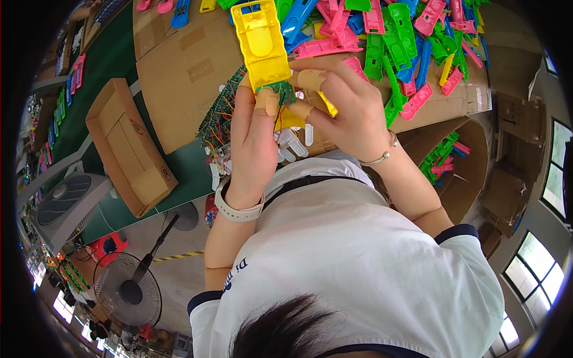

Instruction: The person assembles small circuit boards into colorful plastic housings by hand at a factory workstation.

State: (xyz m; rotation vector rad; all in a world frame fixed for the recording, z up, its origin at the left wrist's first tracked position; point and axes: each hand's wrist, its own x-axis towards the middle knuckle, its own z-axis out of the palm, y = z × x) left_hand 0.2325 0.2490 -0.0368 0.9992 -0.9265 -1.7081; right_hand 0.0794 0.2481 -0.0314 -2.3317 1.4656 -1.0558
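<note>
A yellow plastic shell (262, 51), open side up, is held over the table at the top centre. My left hand (253, 140) is closed on its lower end, with the thumb laid over a small green circuit board (279, 92) with thin wires. From the right, my right hand (352, 113) reaches in, its bandaged thumb and index finger bent round the board's edge at the shell's end. Tape covers several fingertips. Beneath the hands lie a yellow piece (289, 121) and several white plastic parts (291, 143). Left of my left hand is a heap of wired circuit boards (219, 116).
Pink, green, blue and yellow shells (388, 42) are piled on the cardboard-covered table at the upper right. An open cardboard box (132, 146) stands left. A bin of coloured parts (444, 158) is by my right arm. A fan (128, 290) stands lower left.
</note>
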